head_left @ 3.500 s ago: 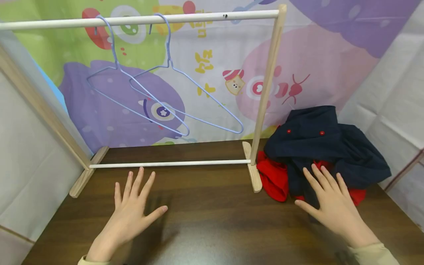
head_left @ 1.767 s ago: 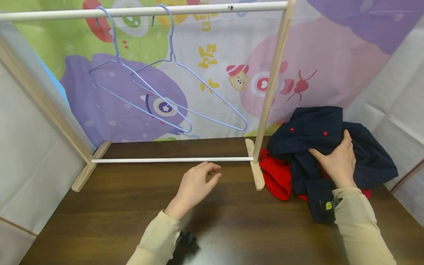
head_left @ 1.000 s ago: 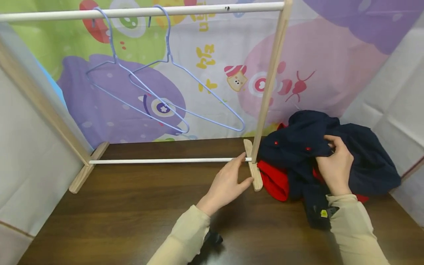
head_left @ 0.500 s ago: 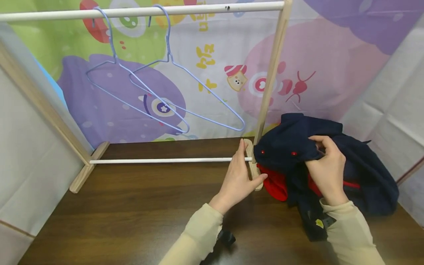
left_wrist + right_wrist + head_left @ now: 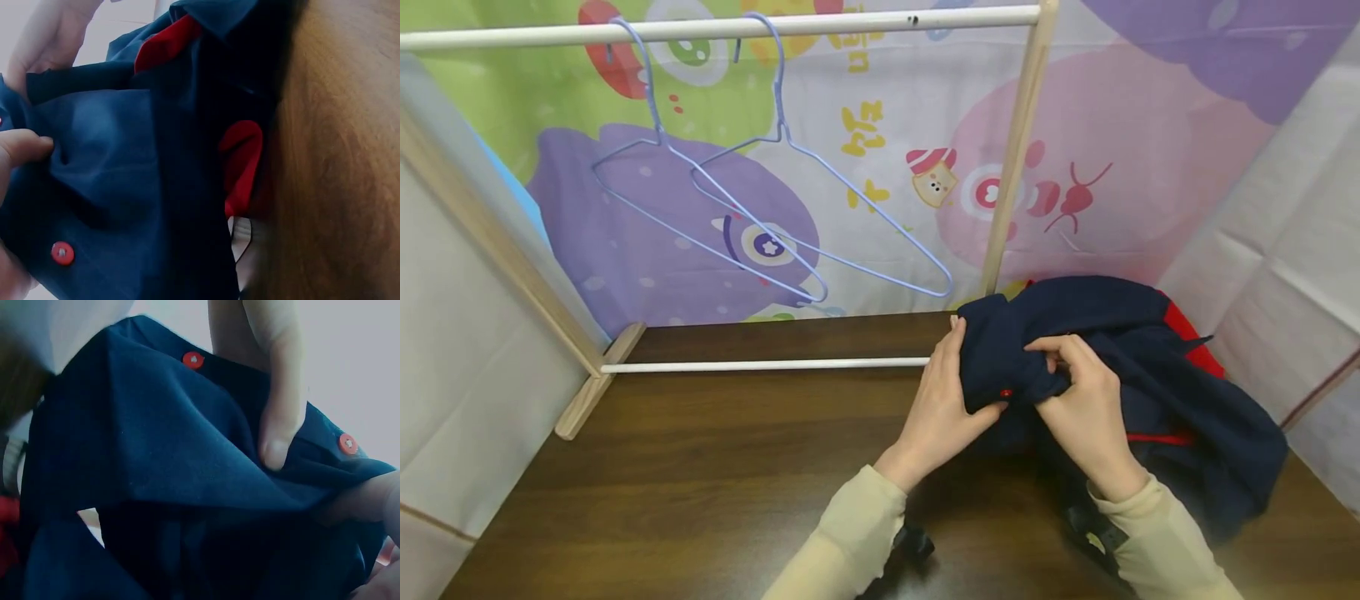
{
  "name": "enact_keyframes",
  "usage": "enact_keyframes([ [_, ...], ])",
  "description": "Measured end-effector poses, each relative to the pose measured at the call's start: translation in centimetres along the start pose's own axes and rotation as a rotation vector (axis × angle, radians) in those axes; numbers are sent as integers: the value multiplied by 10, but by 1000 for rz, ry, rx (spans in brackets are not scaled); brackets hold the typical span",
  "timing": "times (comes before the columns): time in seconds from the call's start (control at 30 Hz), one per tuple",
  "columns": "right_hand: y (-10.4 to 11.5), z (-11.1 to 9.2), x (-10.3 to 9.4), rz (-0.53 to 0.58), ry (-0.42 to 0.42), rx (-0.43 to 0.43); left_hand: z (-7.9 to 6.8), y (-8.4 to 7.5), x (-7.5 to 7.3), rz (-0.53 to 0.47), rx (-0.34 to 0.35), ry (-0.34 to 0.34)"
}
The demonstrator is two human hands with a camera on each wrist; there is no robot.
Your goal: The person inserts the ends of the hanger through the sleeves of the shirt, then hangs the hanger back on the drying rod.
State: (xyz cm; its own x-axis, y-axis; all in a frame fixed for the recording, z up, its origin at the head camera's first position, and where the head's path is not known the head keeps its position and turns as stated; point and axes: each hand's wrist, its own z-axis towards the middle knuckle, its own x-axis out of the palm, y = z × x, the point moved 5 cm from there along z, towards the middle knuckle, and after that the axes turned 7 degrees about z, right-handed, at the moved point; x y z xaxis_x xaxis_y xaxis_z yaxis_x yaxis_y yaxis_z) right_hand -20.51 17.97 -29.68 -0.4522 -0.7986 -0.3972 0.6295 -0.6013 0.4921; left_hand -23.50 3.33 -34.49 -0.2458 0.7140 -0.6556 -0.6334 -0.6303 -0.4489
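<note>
A navy garment with red buttons and red parts lies bunched at the table's right, its near left part raised between both hands. My left hand grips this part from the left, thumb in front, fingers partly hidden behind the cloth. From the right, my right hand pinches an edge of it between thumb and fingers. A red button shows below the thumb in the left wrist view. In the right wrist view, the navy cloth hangs in a fold, another red button along its top edge.
A rack with a white top rail and wooden posts stands behind the hands. Two pale blue wire hangers hang from it, left of the garment. The garment covers the foot of the rack's right post. A printed cloth backs the scene.
Both hands have come to the garment; the left moved right across the table and took hold. The right pulled the buttoned part left and toward the left hand. The hangers stayed put.
</note>
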Motion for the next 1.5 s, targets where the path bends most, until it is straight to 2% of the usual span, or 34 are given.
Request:
enact_keyframes([
  [0.2,5,-6,8,10,43,-27,-4,1,0,-35,-30,-7],
  [0.33,6,-9,13,4,66,-41,-6,0,-2,-30,-16,-30],
  [0.47,6,-12,16,-11,96,-54,-7,0,-8,-51,5,-78],
  [0.7,6,-18,22,-42,180,-72,-7,8,-23,-96,-32,-165],
  [0.9,6,-16,19,-69,214,-97,-6,10,-38,-91,-21,-238],
  [1.0,3,-13,11,-122,187,-40,-6,8,-46,-90,-19,-258],
  [1.2,-10,-6,-12,-187,136,161,-14,7,-61,-33,3,-271],
  [1.33,-27,-2,-28,-198,143,277,-21,8,-68,14,19,-265],
  [1.5,-59,1,-48,-209,101,394,-27,9,-76,32,34,-232],
])
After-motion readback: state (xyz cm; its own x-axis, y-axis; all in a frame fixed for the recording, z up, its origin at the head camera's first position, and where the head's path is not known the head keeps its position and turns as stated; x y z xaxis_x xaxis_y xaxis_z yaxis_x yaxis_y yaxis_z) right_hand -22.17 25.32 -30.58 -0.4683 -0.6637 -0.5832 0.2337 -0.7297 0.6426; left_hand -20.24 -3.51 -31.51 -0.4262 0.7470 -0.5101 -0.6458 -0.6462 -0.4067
